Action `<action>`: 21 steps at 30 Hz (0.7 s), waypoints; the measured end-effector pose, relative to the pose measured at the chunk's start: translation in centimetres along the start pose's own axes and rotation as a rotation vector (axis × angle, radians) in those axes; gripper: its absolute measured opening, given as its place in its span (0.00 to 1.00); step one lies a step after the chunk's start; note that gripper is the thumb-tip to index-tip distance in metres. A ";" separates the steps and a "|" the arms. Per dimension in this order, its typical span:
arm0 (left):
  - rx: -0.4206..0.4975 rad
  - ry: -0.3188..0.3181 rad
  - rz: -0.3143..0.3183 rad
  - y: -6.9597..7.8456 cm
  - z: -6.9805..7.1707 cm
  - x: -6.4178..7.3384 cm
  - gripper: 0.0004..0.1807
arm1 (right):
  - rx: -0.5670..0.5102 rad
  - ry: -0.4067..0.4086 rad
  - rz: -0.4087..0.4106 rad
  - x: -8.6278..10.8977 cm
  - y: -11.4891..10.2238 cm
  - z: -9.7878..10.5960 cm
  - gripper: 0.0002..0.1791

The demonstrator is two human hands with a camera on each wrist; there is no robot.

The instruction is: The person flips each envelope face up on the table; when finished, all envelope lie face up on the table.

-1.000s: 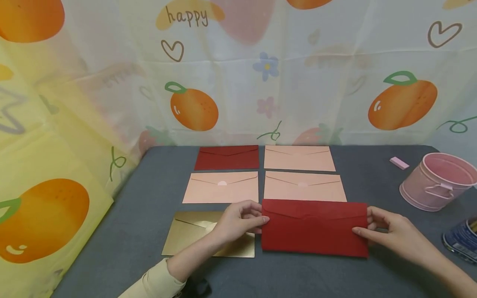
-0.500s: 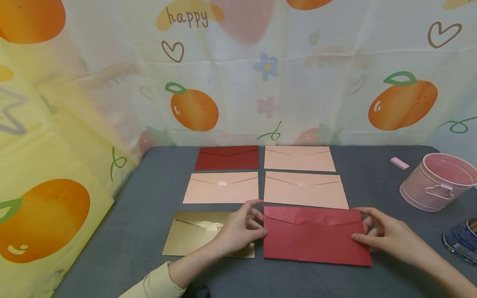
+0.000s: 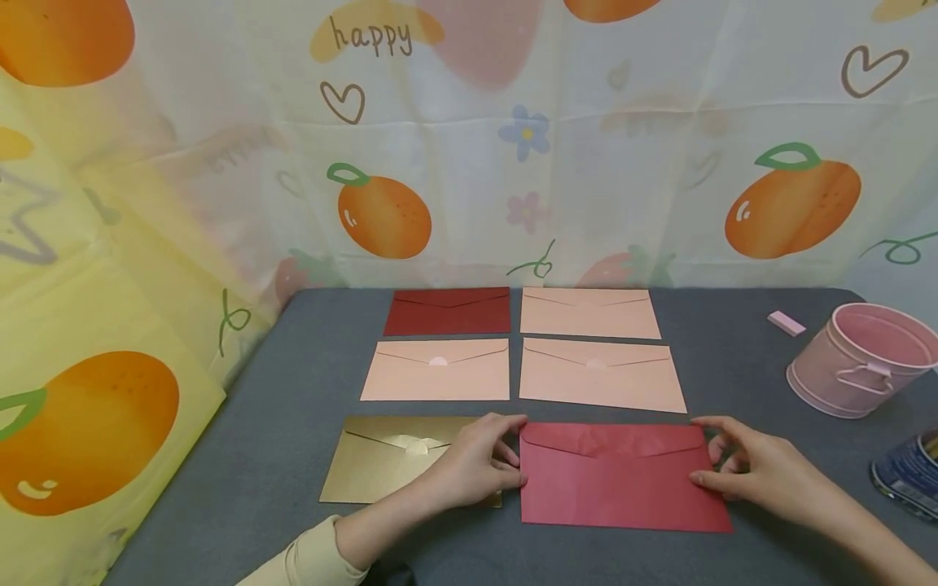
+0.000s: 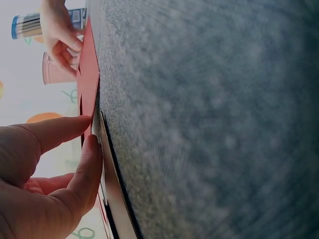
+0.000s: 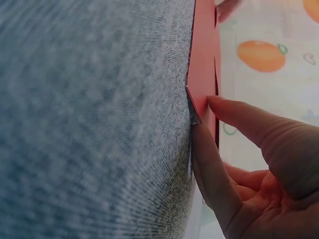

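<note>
A red envelope (image 3: 615, 488) with its flap at the far side lies nearly flat at the front right of the group. My left hand (image 3: 472, 464) pinches its left edge between thumb and fingers, with the wrist passing over a gold envelope (image 3: 366, 468). At the right edge, my right hand (image 3: 762, 468) holds the same red envelope; in the right wrist view the thumb is on top and a finger (image 5: 207, 159) is under the edge. Behind lie two pink envelopes (image 3: 436, 378) (image 3: 601, 378), and farther back a dark red envelope (image 3: 447, 313) and another pink envelope (image 3: 589, 313).
A pink bucket (image 3: 843, 374) stands at the right on the dark grey table (image 3: 242, 488), with a small pink block (image 3: 786, 323) beside it. Nearer is a blue can (image 3: 905, 472), cut off by the frame edge. A patterned cloth (image 3: 630, 195) hangs behind.
Both hands have brought the red envelope toward me and down, from raised and tilted to nearly flat. More of the pink envelope behind it shows.
</note>
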State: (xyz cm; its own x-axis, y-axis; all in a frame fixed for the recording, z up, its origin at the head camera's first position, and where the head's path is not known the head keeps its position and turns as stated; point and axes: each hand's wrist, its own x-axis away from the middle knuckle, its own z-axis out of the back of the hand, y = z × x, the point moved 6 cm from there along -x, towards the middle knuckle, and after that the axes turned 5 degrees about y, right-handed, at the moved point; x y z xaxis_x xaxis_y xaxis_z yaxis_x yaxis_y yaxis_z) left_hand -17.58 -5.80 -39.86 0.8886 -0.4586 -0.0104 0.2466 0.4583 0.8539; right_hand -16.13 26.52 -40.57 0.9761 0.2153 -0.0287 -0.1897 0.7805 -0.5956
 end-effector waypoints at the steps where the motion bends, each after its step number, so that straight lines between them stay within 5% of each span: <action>1: 0.002 -0.004 0.002 0.0 0.0 0.0 0.38 | 0.006 0.003 0.001 0.0 0.0 0.0 0.37; 21: -0.017 -0.028 0.010 -0.2 -0.2 0.0 0.35 | 0.004 -0.041 -0.011 -0.3 0.4 0.1 0.34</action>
State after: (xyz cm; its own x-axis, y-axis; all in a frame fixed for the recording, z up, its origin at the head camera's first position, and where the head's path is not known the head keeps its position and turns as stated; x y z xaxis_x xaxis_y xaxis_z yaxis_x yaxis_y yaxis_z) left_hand -17.56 -5.75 -40.16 0.8801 -0.4747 0.0129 0.2444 0.4761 0.8447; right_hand -16.50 26.78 -40.72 0.9729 0.2309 0.0107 -0.1799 0.7855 -0.5922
